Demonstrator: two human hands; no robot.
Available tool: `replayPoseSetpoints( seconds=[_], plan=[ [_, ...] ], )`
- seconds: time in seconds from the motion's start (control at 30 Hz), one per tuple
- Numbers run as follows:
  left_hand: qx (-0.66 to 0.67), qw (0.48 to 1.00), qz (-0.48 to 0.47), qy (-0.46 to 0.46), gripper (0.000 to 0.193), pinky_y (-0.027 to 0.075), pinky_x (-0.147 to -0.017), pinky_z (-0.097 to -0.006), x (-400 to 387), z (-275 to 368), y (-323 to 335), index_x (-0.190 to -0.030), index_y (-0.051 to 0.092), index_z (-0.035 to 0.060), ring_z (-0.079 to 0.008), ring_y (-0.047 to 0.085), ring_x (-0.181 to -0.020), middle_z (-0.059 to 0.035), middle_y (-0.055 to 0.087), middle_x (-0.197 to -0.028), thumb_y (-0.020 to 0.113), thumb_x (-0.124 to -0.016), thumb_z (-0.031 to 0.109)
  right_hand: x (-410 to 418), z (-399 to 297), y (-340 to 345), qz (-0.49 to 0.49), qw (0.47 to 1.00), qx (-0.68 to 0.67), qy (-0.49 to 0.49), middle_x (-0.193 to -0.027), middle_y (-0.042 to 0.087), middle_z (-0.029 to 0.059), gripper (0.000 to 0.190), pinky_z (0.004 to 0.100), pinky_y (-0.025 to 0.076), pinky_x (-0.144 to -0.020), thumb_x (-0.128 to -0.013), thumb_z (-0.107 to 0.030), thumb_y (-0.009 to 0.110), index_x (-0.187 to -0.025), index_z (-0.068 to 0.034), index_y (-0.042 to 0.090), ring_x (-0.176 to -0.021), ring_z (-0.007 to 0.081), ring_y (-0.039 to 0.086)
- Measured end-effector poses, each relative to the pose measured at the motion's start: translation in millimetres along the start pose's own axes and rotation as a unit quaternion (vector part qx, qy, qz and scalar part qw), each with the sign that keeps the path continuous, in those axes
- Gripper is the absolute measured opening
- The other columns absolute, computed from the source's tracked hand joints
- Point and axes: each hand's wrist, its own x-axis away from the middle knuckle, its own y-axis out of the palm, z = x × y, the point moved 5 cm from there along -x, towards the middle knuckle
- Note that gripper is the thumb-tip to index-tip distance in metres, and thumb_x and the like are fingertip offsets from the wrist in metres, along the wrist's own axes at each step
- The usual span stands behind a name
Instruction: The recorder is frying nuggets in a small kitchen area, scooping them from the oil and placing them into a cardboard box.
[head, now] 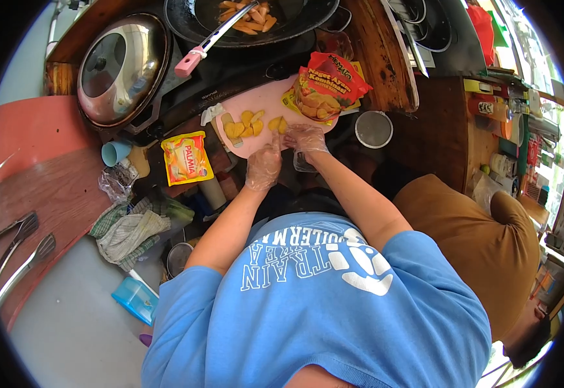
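Observation:
A pink cutting board (pixel 255 98) lies before me, with cut pieces of chicken nugget (pixel 246 124) grouped on its left part. Two more nugget pieces (pixel 277 124) rest near its middle. My left hand (pixel 264 164), in a clear plastic glove, is at the board's near edge, its index finger reaching to those two pieces. Gloved the same way, my right hand (pixel 306 139) has its fingers bunched just right of them. Whether either hand grips anything is hidden. A red nugget bag (pixel 329 87) covers the board's right end, over a yellow packet (pixel 289 102).
Beyond the board, a black wok (pixel 291 36) holds sliced sausages (pixel 253 19) and pink-handled tongs (pixel 192 60). A domed lid (pixel 117 72) leans at left. Nearer are a Palmia packet (pixel 188 157) and blue cup (pixel 115 153). Right are a round sieve (pixel 374 129) and another person (pixel 466 242).

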Motion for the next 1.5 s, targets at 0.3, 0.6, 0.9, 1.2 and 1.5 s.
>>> replayPoseSetpoints(
  seconds=[0.3,0.6,0.9,1.2,1.5],
  plan=[
    [0.202,0.971,0.108,-0.071,0.036,0.053,-0.061,-0.0522,1.6,-25.6,-32.4,-0.126,0.055,0.0068,-0.0429,0.065,-0.067,-0.0260,0.066,-0.079,0.053,-0.091,0.012,-3.7,-1.1,0.2,-0.065,0.993,0.093,-0.031,-0.075,0.065,0.0155,0.018,0.0358,0.055,-0.061,-0.087,-0.007,0.065,-0.101,0.005,0.063,-0.065,0.0269,0.066],
    [0.136,0.966,0.140,-0.169,0.037,0.053,-0.057,-0.0474,109.6,-90.7,-50.8,-0.125,0.057,0.0085,-0.0381,0.067,-0.064,-0.0217,0.068,-0.076,0.059,-0.088,0.009,50.8,-53.9,106.7,-0.131,0.643,0.592,-0.469,-0.102,0.067,0.0182,0.027,0.0454,0.050,-0.090,-0.084,-0.023,0.064,-0.102,-0.003,0.066,-0.101,0.0340,0.064],
    [-0.025,0.940,0.269,-0.206,0.038,0.057,-0.069,-0.0405,122.6,-154.4,-106.4,-0.120,0.063,0.0094,-0.0318,0.069,-0.082,-0.0152,0.069,-0.103,0.063,-0.082,0.003,55.8,-48.1,173.3,-0.219,0.463,0.700,-0.498,-0.115,0.063,0.0131,0.032,0.0464,0.045,-0.097,-0.077,-0.025,0.067,-0.104,-0.007,0.066,-0.114,0.0347,0.056],
    [-0.056,0.948,0.249,-0.190,0.024,0.054,-0.081,-0.0420,132.7,-268.3,-121.8,-0.104,0.066,0.0064,-0.0339,0.066,-0.093,-0.0134,0.067,-0.105,0.064,-0.081,0.002,76.7,-62.0,95.2,-0.199,0.524,0.591,-0.580,-0.114,0.063,0.0165,0.030,0.0454,0.045,-0.097,-0.077,-0.015,0.067,-0.105,-0.003,0.066,-0.113,0.0354,0.055],
    [-0.060,0.922,0.333,-0.190,0.022,0.051,-0.086,-0.0460,121.8,-215.2,-138.6,-0.105,0.068,0.0030,-0.0346,0.063,-0.101,-0.0153,0.067,-0.107,0.063,-0.085,0.010,64.5,-50.0,32.5,-0.065,0.707,0.540,-0.453,-0.104,0.065,0.0201,0.038,0.0438,0.048,-0.091,-0.078,-0.019,0.071,-0.109,0.002,0.062,-0.100,0.0378,0.061]
  ],
)
